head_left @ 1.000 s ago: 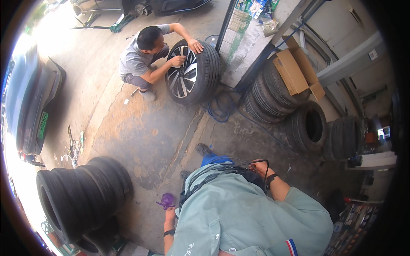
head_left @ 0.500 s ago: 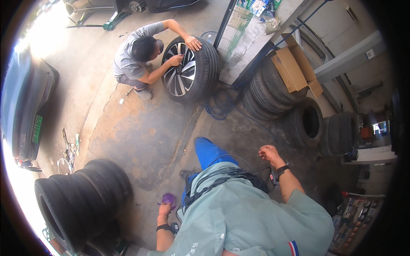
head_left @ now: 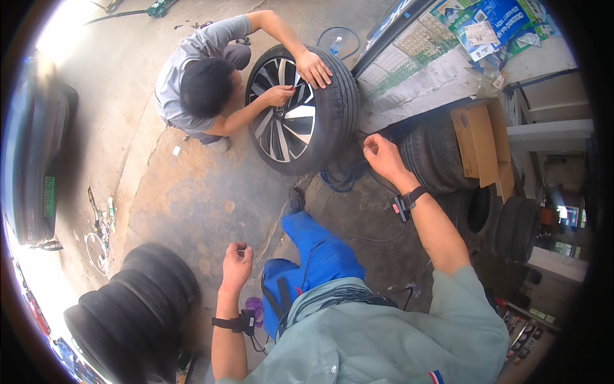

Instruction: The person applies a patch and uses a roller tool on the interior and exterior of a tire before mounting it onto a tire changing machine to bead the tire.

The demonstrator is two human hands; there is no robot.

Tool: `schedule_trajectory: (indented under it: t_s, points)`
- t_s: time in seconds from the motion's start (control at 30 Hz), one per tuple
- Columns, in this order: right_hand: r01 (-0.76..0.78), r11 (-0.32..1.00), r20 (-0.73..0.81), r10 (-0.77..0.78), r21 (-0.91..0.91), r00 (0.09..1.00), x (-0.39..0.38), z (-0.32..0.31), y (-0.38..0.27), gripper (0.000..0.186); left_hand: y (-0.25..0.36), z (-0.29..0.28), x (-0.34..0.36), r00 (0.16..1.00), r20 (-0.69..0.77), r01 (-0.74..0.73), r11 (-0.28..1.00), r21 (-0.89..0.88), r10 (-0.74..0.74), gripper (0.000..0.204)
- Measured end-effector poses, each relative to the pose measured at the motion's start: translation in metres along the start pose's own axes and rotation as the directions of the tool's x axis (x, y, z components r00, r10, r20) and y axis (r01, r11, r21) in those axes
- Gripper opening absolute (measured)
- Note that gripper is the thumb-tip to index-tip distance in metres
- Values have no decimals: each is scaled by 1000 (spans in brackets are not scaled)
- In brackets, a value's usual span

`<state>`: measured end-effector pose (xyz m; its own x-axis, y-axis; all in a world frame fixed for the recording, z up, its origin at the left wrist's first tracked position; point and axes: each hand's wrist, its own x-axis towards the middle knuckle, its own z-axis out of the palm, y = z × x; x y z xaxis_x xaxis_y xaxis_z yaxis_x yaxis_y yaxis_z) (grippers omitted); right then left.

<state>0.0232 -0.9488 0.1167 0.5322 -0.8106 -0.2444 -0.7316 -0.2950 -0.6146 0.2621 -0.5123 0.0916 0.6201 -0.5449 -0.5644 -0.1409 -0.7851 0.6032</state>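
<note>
Head view.

Edges and room for moving: concrete floor (head_left: 198,205), broad stretch between the left tyre stack (head_left: 137,307), the wheel (head_left: 304,112) and the wearer's blue trousers (head_left: 320,243). Right side tighter: pale ledge (head_left: 416,89) with packaging on top, second tyre stack (head_left: 435,153) below it, open cardboard box (head_left: 473,144) over the tyres. Far left edge: one dark car (head_left: 38,153).

Surface and room: floor worn, brown-stained, cracked along a line toward the wheel. Blue hose (head_left: 339,182), coiled, near the wheel's base. Small litter (head_left: 102,217), scattered between car and left stack. Clear bottle (head_left: 336,45), beyond the wheel.

Wheel: one, black tyre, black-and-silver spoked rim, standing upright on the floor, ahead of the wearer. Co-worker (head_left: 192,70), grey shirt, low beside it; one hand on the tyre, the other at the spokes.

Hands, wearer's: two. Left hand (head_left: 237,262): fingers half curled, nothing seen in the grip, above the floor beside the trousers. Right hand (head_left: 384,157): loosely bent, nothing seen in the grip, reaching toward the wheel; contact with the tyre not seen. Purple item (head_left: 254,310), kind unclear, by the left forearm.
</note>
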Motion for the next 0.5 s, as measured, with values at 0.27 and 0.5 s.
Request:
schedule_trajectory:
  t_s: [0.27,0.5]
  points:
    - [124,961,-199,-175,-246,964,222,69,11,40,144,59,203,973,149,-155,980,-128,174,31]
    - [179,896,-467,-372,-406,802,281,148,24,56,143,132,345,838,65,-520,829,-205,542,41]
